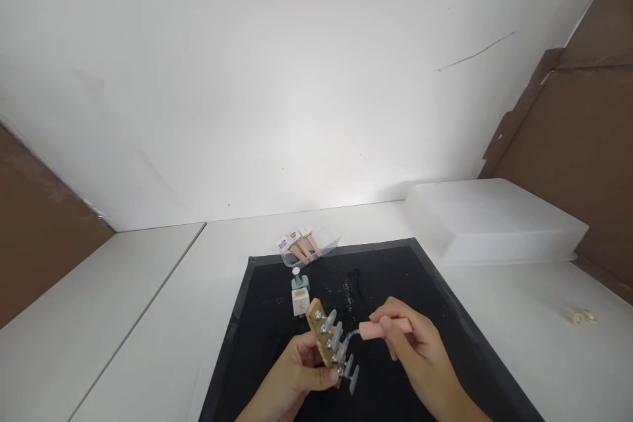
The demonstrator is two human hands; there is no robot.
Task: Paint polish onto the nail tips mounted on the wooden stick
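A wooden strip (317, 324) leans over the black mat, with my left hand (301, 372) closed around its lower part. Several grey, leaf-shaped pieces (337, 336) stick out from its right side beside small shiny metal parts. My right hand (415, 346) grips a pink-handled tool (372, 330) from the right. The tool's thin tip reaches left to one of the grey pieces; the exact contact is too small to tell. Behind the strip stand a white block (300, 302) and a teal piece (300, 283) with a white-topped pin.
A clear tray (326, 239) with several pink-handled items (301, 247) sits at the back edge of the black mat (386, 264). A translucent white box (509, 244) is at the back right. Small cream rings (577, 316) lie on the white table (534, 303) at right.
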